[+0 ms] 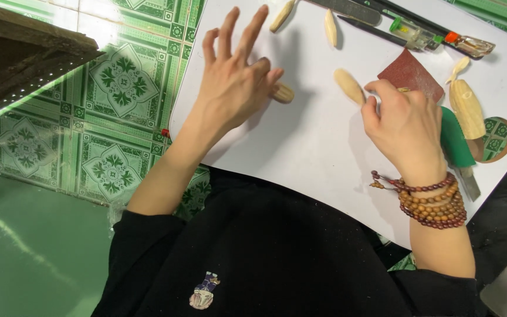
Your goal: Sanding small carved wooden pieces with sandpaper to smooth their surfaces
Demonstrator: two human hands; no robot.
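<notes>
My left hand (233, 82) hovers over a white board (300, 147) on my lap, fingers spread, holding nothing. Its thumb tip is next to a short pale wooden piece (283, 93). My right hand (403, 123) is curled at the near edge of a reddish-brown sandpaper sheet (412, 71), and a small tan wooden piece (404, 90) shows between its fingertips. An oval carved wooden piece (349, 86) lies just left of that hand. A green-handled knife (456, 138) lies partly under the right hand.
More carved wooden pieces lie on the board (281, 16) (330, 27) (467, 107). Dark files, a pen (371, 29) and two small glue tubes (415, 35) line the far edge. The board has a round hole (497, 138). Green patterned floor tiles (124, 82) are to the left.
</notes>
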